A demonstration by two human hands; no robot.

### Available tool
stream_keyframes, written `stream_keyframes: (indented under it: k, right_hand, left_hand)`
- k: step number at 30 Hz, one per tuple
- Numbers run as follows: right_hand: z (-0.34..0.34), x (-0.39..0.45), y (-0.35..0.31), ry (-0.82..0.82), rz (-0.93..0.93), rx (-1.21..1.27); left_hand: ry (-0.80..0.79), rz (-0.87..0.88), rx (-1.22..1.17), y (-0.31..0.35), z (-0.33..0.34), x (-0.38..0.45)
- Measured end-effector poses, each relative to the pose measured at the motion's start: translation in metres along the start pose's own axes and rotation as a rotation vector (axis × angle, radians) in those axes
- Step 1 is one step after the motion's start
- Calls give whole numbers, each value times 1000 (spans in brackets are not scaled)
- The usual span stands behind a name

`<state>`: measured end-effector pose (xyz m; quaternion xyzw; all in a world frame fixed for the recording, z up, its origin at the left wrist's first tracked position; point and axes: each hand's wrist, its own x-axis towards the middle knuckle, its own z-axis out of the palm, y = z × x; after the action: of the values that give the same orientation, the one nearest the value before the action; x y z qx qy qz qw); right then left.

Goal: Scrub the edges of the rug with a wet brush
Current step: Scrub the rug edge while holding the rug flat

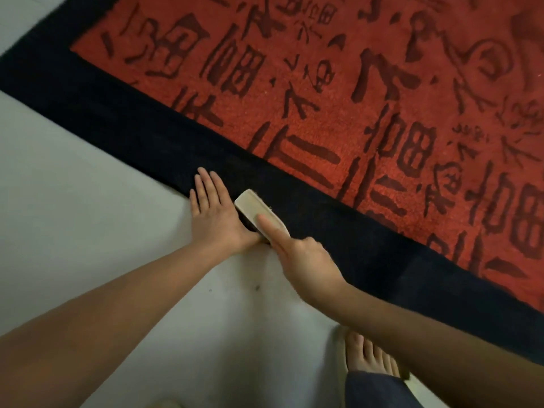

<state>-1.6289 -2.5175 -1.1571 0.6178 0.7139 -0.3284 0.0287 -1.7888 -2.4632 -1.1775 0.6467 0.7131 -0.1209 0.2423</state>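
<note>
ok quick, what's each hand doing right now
Left hand: open, fingers straight, flat on the rug's black border.
Right hand: holding the scrub brush, forefinger along its back.

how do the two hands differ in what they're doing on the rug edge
The left hand lies flat, fingers straight, pressing the rug's black border; the right hand grips the brush, forefinger stretched along its pale back. The left holds nothing; the right holds the tool. Both are at the rug's edge.

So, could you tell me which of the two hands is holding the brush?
The right hand grips the brush, forefinger along its back; the left hand lies flat on the rug's black border.
</note>
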Motion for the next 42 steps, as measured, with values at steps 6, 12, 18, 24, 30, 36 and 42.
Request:
stream_keyframes:
  k: [6, 12, 18, 24, 30, 36, 42]
  right_hand:
    - [-55, 55, 30, 264, 219, -13]
    - [-13, 39, -9, -52, -148, -100]
    - [-26, 74, -13, 231, 79, -42]
    - [-23, 70, -22, -20, -162, 46]
    - [-27, 73, -32, -50, -265, -71]
    - [-20, 97, -46, -31, -317, -19]
    - [-65, 122, -7, 197, -19, -85]
  left_hand:
    - [-45, -126, -72, 3, 3, -13]
    - [-70, -181, -61, 7, -2, -13]
    - [-98, -168, -81, 6, 0, -18]
    - [0, -191, -94, -25, -20, -1]
    - [-14, -193, -155, -48, -35, 25]
    - [-39, -175, -149, -55, -32, 24]
    - [-130, -195, -59, -52, -41, 25]
